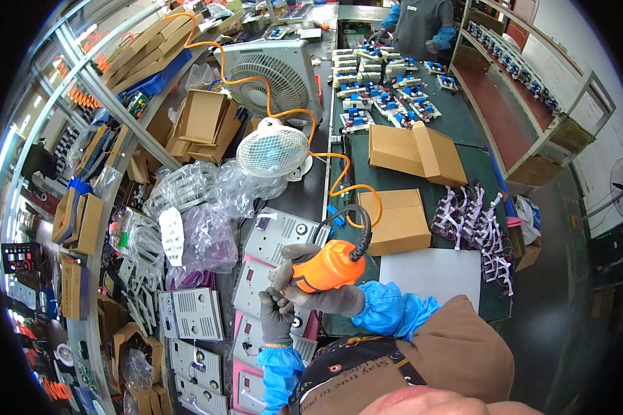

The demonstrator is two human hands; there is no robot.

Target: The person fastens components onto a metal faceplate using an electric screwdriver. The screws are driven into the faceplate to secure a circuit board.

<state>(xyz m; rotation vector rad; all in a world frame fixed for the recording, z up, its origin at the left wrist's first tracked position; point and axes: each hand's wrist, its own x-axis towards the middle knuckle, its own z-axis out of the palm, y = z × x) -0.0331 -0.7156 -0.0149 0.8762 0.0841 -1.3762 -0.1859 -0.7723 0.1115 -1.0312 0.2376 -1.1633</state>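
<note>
My right hand (pixel 327 300), in a grey glove and blue sleeve cover, grips an orange electric screwdriver (pixel 331 267) with a thick black cable (pixel 361 238) at its end. Close to the tool's front end is my gloved left hand (pixel 277 322), its fingers pinched together. Whatever lies between those fingers is too small to make out. Beneath both hands runs a row of light grey metal panels with slots and round fittings; one panel (pixel 278 235) lies just beyond them. Another grey panel (pixel 192 315) rests to the left.
Clear plastic bags (pixel 204 235) are heaped on the left, near a small white fan (pixel 273 149) and a large box fan (pixel 273 79). Cardboard boxes (pixel 396 220), wire bundles (pixel 464 220) and blue-and-white assemblies (pixel 391 104) occupy the green bench. A co-worker (pixel 422 31) stands at the far end.
</note>
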